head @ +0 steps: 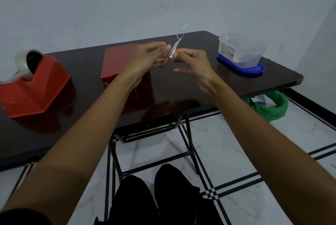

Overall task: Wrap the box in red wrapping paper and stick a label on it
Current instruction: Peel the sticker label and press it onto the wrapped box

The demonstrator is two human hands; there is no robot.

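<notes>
Black trouser legs (pixel 163 197) sit lowest in view, and both bare forearms reach out over the dark glossy table (pixel 181 90). Held up between the hands is a white label strip (pixel 173 49): the left hand (pixel 149 55) has its fingers curled in, pinching the strip's side, and the right hand (pixel 192 61) nips its lower end between thumb and forefinger. The strip's top forks into two thin tails, so this looks like peeling the label from its backing. The red-wrapped box (pixel 118 61) lies on the table just behind the left hand, seemingly already covered. To peel well, keep the right pinch on the backing only, draw the layers apart slowly, touch the sticky face as little as possible, then press it flat onto the box's smooth top
</notes>
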